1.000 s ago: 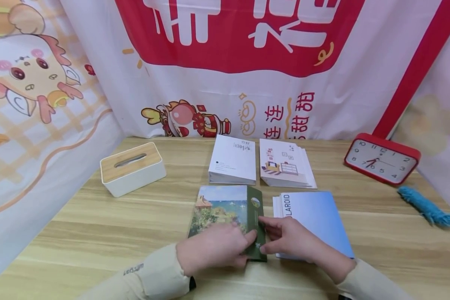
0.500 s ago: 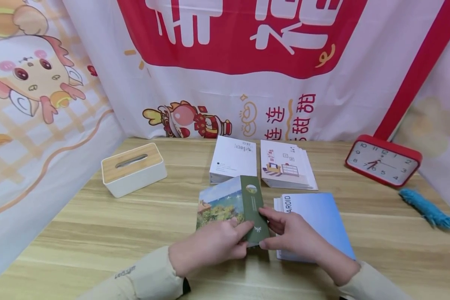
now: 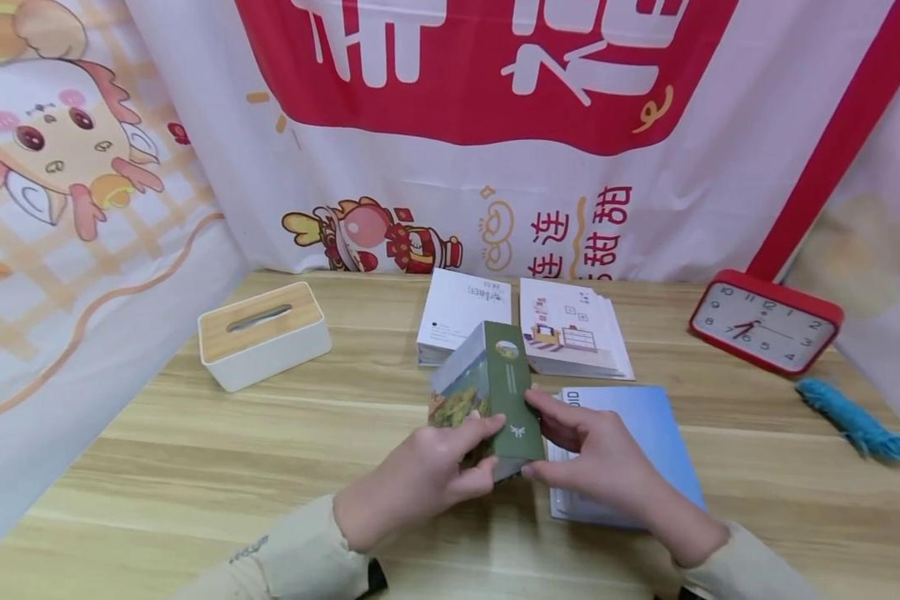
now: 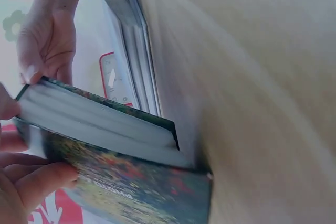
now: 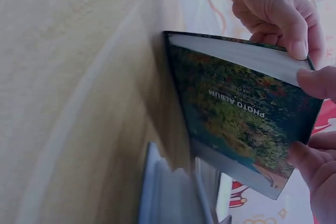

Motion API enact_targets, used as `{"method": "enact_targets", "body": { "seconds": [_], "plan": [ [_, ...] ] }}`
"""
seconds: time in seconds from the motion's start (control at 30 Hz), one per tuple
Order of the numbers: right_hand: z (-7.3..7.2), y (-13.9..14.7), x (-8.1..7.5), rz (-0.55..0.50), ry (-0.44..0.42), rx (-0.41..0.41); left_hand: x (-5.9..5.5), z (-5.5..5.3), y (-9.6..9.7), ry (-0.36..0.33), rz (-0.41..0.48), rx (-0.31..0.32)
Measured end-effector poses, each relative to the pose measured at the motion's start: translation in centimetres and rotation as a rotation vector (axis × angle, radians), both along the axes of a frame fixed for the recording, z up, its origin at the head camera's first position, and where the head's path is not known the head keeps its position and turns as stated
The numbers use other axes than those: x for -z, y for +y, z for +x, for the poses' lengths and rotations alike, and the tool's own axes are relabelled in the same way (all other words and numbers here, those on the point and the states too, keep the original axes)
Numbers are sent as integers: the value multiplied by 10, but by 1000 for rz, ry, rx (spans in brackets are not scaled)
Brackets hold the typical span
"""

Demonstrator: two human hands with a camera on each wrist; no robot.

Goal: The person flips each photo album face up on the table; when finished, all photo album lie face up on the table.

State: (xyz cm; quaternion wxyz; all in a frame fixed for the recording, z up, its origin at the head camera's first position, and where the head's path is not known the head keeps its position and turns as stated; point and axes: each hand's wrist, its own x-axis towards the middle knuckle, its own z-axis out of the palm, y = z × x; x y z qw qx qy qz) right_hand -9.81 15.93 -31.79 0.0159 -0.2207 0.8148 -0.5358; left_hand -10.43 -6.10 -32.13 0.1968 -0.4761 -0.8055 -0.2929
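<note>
A photo album [image 3: 512, 379] with a green spine and a painted landscape cover is held tilted, spine upward, between both hands. From the left, my left hand [image 3: 427, 479] grips it, thumb on the spine's lower end. My right hand [image 3: 607, 450] grips its other side, fingertips along the right edge of the spine. In the right wrist view the album's cover [image 5: 231, 103] reads "PHOTO ALBUM". Its white page edges [image 4: 100, 119] show in the left wrist view, where the lower corner is close over the table. A blue album [image 3: 656, 450] lies just beyond my right hand, partly hidden by it.
Behind stand a white album [image 3: 461, 312] and an illustrated album [image 3: 566, 325], side by side. A tissue box [image 3: 266, 337] is at the left of the wooden table [image 3: 285, 450]. On the right are a red clock [image 3: 768, 321] and a blue yarn bundle [image 3: 855, 421]. Printed cloth hangs behind.
The green-spined album was lying almost flat on the table; it has been lifted and turned up onto its page edges, spine up. It has shifted slightly right, both hands moving with it.
</note>
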Motion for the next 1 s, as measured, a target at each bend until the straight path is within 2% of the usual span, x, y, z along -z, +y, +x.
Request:
{"method": "enact_targets", "body": {
  "seconds": [0.1,0.37,0.53,0.67,0.77,0.87,1.0],
  "plan": [
    [0,-1,-2,-38,70,8,3,0,0,-56,123,9],
    [-2,-15,-5,-123,250,36,14,1,2,-323,520,48],
    [-2,-26,-2,-111,294,55,17,3,-3,-479,646,11],
    [-1,-31,-1,-105,340,77,16,5,-6,-573,657,-8],
    [1,-32,0,-124,360,91,12,6,-8,-591,600,-45],
    [3,-33,2,-134,367,104,7,10,-11,-564,513,-120],
    [5,-37,6,-152,347,135,0,12,-15,-483,374,-214]
  ]
}}
